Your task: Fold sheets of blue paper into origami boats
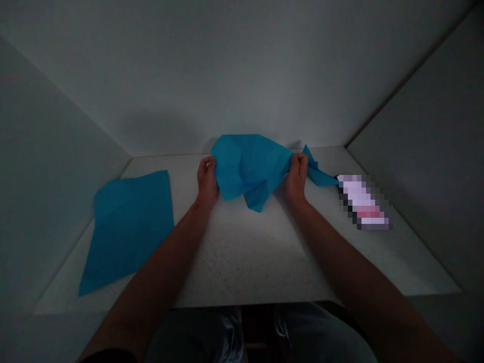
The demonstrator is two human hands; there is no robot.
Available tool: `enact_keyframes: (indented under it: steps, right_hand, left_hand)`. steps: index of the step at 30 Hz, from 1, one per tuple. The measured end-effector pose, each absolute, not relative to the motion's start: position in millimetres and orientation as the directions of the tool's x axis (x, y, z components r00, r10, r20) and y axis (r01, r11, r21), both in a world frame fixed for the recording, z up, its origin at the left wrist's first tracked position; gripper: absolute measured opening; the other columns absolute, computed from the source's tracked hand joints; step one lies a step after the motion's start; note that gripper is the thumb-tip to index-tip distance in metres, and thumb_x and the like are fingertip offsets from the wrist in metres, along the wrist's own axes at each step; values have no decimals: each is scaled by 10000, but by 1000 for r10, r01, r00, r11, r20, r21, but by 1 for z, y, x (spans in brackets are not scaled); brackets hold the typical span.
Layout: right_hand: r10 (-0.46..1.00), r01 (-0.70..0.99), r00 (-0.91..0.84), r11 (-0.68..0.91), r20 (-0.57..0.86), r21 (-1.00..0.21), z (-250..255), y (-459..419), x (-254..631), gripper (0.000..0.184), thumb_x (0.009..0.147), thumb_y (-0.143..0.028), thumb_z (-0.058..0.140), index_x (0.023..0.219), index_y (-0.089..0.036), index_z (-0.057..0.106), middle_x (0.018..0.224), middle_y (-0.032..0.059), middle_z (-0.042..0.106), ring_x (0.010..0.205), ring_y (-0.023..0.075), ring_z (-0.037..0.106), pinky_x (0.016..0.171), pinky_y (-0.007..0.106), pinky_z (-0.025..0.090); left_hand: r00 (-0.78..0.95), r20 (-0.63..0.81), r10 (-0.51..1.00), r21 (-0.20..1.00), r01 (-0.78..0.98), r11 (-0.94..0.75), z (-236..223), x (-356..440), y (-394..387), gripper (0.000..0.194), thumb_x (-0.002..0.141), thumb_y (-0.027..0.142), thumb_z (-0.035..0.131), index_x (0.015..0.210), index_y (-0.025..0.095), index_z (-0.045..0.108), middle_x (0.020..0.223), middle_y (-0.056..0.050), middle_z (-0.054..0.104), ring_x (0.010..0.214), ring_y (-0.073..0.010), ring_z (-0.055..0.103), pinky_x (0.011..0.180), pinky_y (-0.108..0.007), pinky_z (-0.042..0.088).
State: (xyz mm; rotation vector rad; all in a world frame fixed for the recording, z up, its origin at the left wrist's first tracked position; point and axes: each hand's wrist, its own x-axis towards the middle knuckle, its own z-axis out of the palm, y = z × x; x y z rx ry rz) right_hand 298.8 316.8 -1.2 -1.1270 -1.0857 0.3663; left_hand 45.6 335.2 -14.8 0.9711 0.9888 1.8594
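Between my hands a crumpled sheet of thin blue material (249, 169) is lifted above the white counter (242, 262). My left hand (207, 180) pinches its left side, and my right hand (297, 176) grips its right side. A narrow blue tail runs past my right hand to a blurred, pixelated pink-and-white object (363, 201). A second blue sheet (128, 227) lies flat on the counter, left of my left hand and apart from it.
Pale walls (242, 70) rise behind the counter and along both sides. The counter's front edge runs across the view above my lap, where dark trousers (302, 338) show.
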Motion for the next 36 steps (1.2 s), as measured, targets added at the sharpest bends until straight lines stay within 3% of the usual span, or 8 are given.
enact_keyframes:
  steps: [4,9,12,16,20,24,30,36]
  right_hand:
    - [725,273,474,419,500,-866,-8,321,303,466,1046,-737,421,1007,-277,481,964,23,512,955,224,571,897,409,535]
    - [754,191,467,424,462,-885,-14,330,305,519,1021,-797,436,1089,-285,486,889,6,564,769,192,602,680,340,539]
    - [791,122,422,435,443,-892,-12,331,301,512,1025,-794,436,1133,-295,470,857,-8,613,625,156,562,563,294,480]
    - [827,167,297,447,477,-879,-8,326,293,519,1007,-794,474,1116,-288,500,916,19,660,678,165,587,629,313,519]
    - [851,351,148,431,504,-831,-10,319,289,672,896,-830,624,1249,-261,573,1146,95,662,856,216,621,772,386,569]
    - [843,451,140,412,519,-792,-11,316,288,914,718,-872,776,1351,-233,615,1312,167,611,926,262,623,844,463,579]
    - [855,307,-171,518,489,-798,-1,310,280,530,870,-776,700,1029,-272,735,1034,81,717,811,224,606,810,414,540]
    - [889,155,-98,458,448,-875,4,312,282,408,885,-647,695,816,-256,602,739,-7,598,728,193,543,747,357,475]
  left_hand:
    - [-423,284,860,881,-240,-409,-7,34,337,495,857,665,811,897,218,603,809,6,601,739,-138,573,645,-239,478]
    - [-289,408,866,913,95,-398,18,6,328,381,941,582,754,939,219,638,819,-6,633,731,-141,582,621,-226,461]
    - [-324,479,816,870,303,-390,34,-13,319,298,989,495,710,924,214,640,855,-26,665,795,-156,617,681,-242,480]
    - [-307,516,800,825,430,-367,47,-27,308,244,999,438,689,913,212,651,880,-34,684,854,-169,632,749,-262,495]
    - [-312,494,812,842,407,-355,56,-27,300,291,988,482,692,901,208,647,862,-32,673,837,-169,624,764,-275,499]
    - [-382,452,806,887,285,-363,65,-21,290,393,964,595,693,928,207,641,842,-27,644,792,-162,597,697,-265,477]
    - [-329,417,847,908,187,-375,70,-8,271,483,916,686,720,934,212,632,797,-3,596,724,-143,546,641,-251,454]
    - [-390,386,836,922,203,-331,72,-25,251,473,927,691,704,941,224,630,784,-1,599,700,-149,559,610,-249,467]
